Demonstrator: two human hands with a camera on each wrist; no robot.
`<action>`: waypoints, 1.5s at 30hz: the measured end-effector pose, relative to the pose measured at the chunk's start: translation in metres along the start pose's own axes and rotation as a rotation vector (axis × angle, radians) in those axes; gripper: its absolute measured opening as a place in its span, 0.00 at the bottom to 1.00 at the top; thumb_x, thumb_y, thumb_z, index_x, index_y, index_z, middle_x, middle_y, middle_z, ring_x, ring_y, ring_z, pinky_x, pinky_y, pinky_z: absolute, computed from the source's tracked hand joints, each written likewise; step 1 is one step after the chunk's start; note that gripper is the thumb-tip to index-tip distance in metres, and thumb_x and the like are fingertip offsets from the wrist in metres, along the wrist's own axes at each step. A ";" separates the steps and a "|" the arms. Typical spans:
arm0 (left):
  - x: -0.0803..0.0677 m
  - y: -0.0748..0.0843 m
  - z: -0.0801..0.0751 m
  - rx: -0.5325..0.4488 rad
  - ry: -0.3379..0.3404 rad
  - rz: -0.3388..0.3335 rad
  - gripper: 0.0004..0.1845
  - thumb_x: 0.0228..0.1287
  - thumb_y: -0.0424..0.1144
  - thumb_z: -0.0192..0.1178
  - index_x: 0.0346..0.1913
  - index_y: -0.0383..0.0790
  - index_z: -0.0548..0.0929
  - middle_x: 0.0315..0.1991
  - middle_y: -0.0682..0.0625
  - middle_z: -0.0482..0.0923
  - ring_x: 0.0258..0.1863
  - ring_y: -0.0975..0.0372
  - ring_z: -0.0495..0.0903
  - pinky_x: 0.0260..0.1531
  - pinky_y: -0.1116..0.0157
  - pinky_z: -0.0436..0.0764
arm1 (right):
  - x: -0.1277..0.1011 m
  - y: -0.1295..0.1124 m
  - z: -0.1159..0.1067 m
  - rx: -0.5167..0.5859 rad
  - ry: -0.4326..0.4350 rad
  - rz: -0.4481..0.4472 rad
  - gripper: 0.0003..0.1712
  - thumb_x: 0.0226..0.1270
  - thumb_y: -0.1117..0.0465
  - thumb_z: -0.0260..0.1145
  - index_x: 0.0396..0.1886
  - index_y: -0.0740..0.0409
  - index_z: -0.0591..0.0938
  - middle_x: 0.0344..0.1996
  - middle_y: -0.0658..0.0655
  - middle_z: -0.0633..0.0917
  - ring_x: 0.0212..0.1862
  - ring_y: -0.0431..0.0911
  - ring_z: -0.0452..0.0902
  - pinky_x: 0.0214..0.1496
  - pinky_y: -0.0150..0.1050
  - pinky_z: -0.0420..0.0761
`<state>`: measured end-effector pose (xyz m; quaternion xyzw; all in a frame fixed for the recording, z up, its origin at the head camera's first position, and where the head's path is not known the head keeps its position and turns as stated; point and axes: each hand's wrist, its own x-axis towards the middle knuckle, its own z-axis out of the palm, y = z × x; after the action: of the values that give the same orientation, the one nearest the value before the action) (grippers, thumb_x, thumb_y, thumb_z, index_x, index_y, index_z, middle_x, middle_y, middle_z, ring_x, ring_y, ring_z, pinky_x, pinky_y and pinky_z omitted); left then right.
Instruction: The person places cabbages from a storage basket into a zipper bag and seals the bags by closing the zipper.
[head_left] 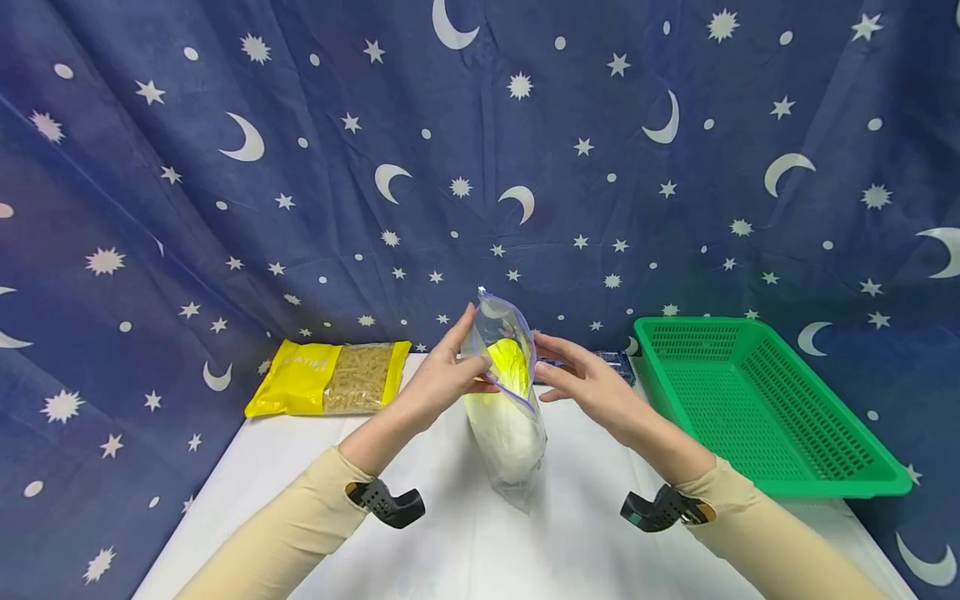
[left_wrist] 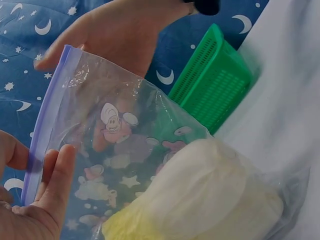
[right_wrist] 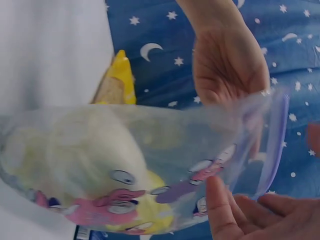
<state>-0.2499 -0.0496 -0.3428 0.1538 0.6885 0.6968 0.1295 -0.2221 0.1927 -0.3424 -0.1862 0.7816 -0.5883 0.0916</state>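
A clear zip bag [head_left: 510, 450] with a purple zip strip and cartoon prints stands at the middle of the table, its mouth spread apart. Inside lies a napa cabbage [head_left: 512, 367], yellow leaves toward the mouth and white base low in the bag. My left hand [head_left: 442, 375] pinches the left side of the mouth, fingers and thumb on either side of the zip strip [left_wrist: 42, 135]. On the opposite side, my right hand [head_left: 588, 383] holds the bag by its rim, with one finger [right_wrist: 217, 200] against the printed film. The film partly veils the far hand in each wrist view.
A yellow packet [head_left: 296, 379] with a window onto tan pieces lies at the back left of the white table [head_left: 585, 517]. At the right sits a green perforated basket [head_left: 780, 417]. Behind the right hand lies a flat dark patterned item [head_left: 621, 367]. A starry blue curtain [head_left: 450, 125] hangs behind.
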 end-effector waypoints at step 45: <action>0.107 -0.006 -0.042 0.245 0.074 -0.045 0.26 0.79 0.38 0.52 0.75 0.38 0.69 0.72 0.45 0.71 0.72 0.55 0.67 0.72 0.55 0.68 | -0.025 0.029 0.013 -0.087 0.063 -0.032 0.32 0.75 0.52 0.66 0.75 0.54 0.73 0.71 0.58 0.73 0.65 0.57 0.76 0.61 0.48 0.82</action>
<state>-0.3651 -0.0456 -0.3455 0.1270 0.7761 0.6096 0.0996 -0.1997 0.1981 -0.3752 -0.1837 0.8059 -0.5607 0.0496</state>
